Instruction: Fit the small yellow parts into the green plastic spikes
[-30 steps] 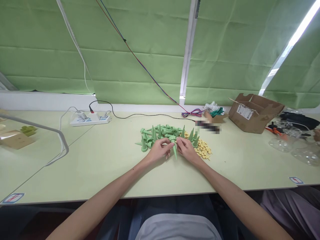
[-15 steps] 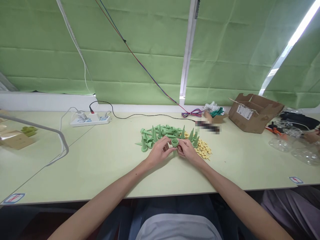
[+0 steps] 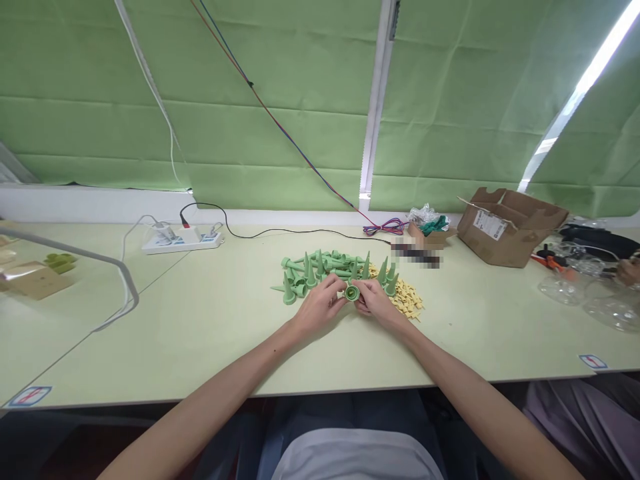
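Observation:
Between my two hands is a green plastic spike (image 3: 352, 293), a cone with a round cup-like end. Its open round end faces me, and a yellowish bit shows inside. My left hand (image 3: 323, 298) grips its left side with the fingertips. From the right, my right hand (image 3: 373, 297) pinches the same piece. Just beyond my hands lies a pile of green spikes (image 3: 334, 259), some standing point up, others on their sides. Small yellow plastic pieces (image 3: 407, 298) are heaped beside my right hand.
A white power strip (image 3: 181, 241) lies at the back left, its black cable running right to a blurred-out item (image 3: 415, 255). An open cardboard box (image 3: 507, 227) stands at the back right, near clear plastic pieces (image 3: 613, 310). A grey metal bar (image 3: 75, 247) crosses the left side.
The green spike in my hands has tipped so its open end now faces me more directly, and it sits slightly lower. The piles look unchanged.

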{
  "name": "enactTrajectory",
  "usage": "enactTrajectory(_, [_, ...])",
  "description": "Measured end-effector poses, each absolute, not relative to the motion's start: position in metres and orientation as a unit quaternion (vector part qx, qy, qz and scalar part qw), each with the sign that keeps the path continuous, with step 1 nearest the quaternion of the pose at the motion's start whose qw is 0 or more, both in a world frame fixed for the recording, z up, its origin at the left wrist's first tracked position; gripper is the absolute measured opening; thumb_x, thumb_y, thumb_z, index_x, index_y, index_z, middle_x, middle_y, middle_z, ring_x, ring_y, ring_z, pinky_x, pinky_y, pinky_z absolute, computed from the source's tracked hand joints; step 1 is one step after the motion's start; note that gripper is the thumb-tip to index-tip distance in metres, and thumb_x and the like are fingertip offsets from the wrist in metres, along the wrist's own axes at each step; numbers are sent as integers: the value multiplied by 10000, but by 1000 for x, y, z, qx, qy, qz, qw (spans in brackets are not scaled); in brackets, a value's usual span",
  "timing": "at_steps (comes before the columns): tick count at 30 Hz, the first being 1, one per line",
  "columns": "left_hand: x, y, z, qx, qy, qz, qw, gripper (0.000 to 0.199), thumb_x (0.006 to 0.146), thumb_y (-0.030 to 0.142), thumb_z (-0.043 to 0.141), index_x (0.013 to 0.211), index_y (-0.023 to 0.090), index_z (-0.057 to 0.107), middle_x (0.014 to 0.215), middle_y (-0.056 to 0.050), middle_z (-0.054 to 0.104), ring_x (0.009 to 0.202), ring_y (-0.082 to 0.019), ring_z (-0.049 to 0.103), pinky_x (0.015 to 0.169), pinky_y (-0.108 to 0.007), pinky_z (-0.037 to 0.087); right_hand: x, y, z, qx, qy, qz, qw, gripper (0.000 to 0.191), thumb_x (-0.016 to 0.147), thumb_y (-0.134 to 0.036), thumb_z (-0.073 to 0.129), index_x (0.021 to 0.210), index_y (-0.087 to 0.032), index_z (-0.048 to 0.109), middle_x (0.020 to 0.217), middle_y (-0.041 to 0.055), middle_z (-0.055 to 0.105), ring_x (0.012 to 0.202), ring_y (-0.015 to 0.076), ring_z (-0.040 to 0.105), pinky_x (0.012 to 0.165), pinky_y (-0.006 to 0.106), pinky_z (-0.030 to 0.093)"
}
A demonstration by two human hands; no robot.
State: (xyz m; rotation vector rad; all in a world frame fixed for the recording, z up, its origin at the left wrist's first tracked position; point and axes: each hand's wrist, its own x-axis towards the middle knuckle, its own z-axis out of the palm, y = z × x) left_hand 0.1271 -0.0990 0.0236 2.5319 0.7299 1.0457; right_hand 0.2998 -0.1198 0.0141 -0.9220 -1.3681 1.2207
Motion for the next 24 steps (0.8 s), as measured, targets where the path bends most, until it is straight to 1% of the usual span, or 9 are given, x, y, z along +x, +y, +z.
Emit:
enactTrajectory(4, [131,-99,26,841,307,391,216,132,807,121,503,915,193,528,853,-14,533,697,-122,509,578,-225,424,301,-116,10,-390,-575,473,542,481,865,-561,540,574,-211,385,423,-79,297,343,72,267,334,224,195])
enactTrajectory(7, [133,-97,28,789,335,386,341,81,837,238,541,900,193,519,757,8,542,605,-111,525,529,-222,433,302,-114,8,-397,-588,439,552,469,880,-590,504,623,-213,395,453,-77,319,360,73,272,347,224,208])
enactTrajectory(9, [133,-96,30,744,336,357,454,203,893,384,501,860,184,513,651,17,538,493,-106,512,459,-226,422,303,-114,8,-407,-603,412,549,463,893,-599,475,647,-213,408,468,-67,357,373,80,293,357,227,224])
enactTrajectory(11, [134,-95,32,690,323,326,559,341,909,502,465,827,174,505,570,14,527,446,-119,523,411,-232,417,304,-114,8,-418,-622,387,537,465,910,-598,444,655,-210,426,481,-51,399,393,89,326,373,229,242])
enactTrajectory(12, [134,-95,33,664,314,314,601,374,901,533,476,822,168,505,562,6,532,458,-130,546,402,-233,424,304,-115,8,-422,-632,376,530,467,917,-595,432,656,-208,432,486,-44,415,403,93,340,381,230,250])
enactTrajectory(14, [134,-95,34,619,298,302,661,383,871,537,546,873,154,527,633,-19,569,513,-136,587,404,-226,437,304,-116,8,-426,-648,362,518,463,928,-584,419,657,-209,433,489,-38,426,418,100,358,398,232,263])
enactTrajectory(17, [133,-96,33,575,281,281,715,377,844,507,617,931,148,539,703,-21,568,536,-116,594,415,-214,438,304,-117,8,-424,-665,351,505,453,941,-566,410,656,-214,412,478,-43,409,427,107,372,416,235,269])
enactTrajectory(20, [131,-95,30,563,266,280,731,359,824,480,658,866,155,511,680,10,519,558,-109,597,431,-201,433,305,-118,7,-420,-676,348,495,449,949,-555,402,652,-218,389,464,-50,389,421,108,368,422,237,268])
enactTrajectory(24, [129,-93,27,591,253,290,709,373,826,481,655,774,169,457,617,28,493,554,-107,581,463,-210,446,304,-119,6,-416,-678,355,491,448,942,-563,408,653,-223,369,441,-65,349,404,106,346,417,237,258])
